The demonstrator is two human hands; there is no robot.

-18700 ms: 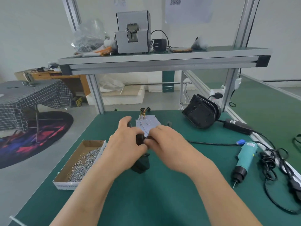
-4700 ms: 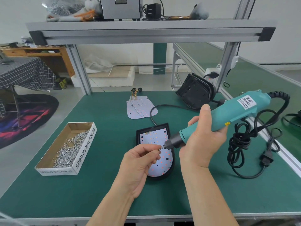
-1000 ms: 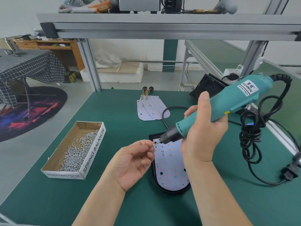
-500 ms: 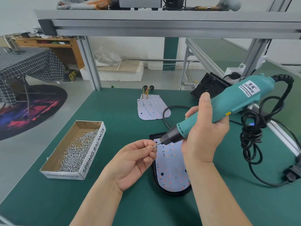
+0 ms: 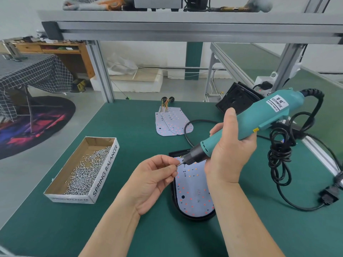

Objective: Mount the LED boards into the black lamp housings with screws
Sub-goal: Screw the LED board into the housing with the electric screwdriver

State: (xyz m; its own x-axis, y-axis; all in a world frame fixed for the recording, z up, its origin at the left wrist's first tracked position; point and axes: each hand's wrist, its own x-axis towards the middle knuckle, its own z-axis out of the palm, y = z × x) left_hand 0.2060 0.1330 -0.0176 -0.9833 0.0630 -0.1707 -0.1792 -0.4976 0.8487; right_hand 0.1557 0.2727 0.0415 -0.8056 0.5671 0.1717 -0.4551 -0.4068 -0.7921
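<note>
Left hand (image 5: pixel 154 175) pinches what appears to be a screw at the bit of the teal electric screwdriver (image 5: pixel 246 127) gripped by the right hand (image 5: pixel 232 151), above the LED board (image 5: pixel 193 193) in its black housing (image 5: pixel 173 197).

Showed a pale wall (image 5: pixel 18 17) at the back and a grey floor (image 5: pixel 33 175). Held, at left, a table (image 5: pixel 30 115) under a dark checked cloth (image 5: pixel 42 75), a wooden desk (image 5: pixel 78 58) behind it, a dark round rug (image 5: pixel 46 127) with red and blue patches beneath.
</note>
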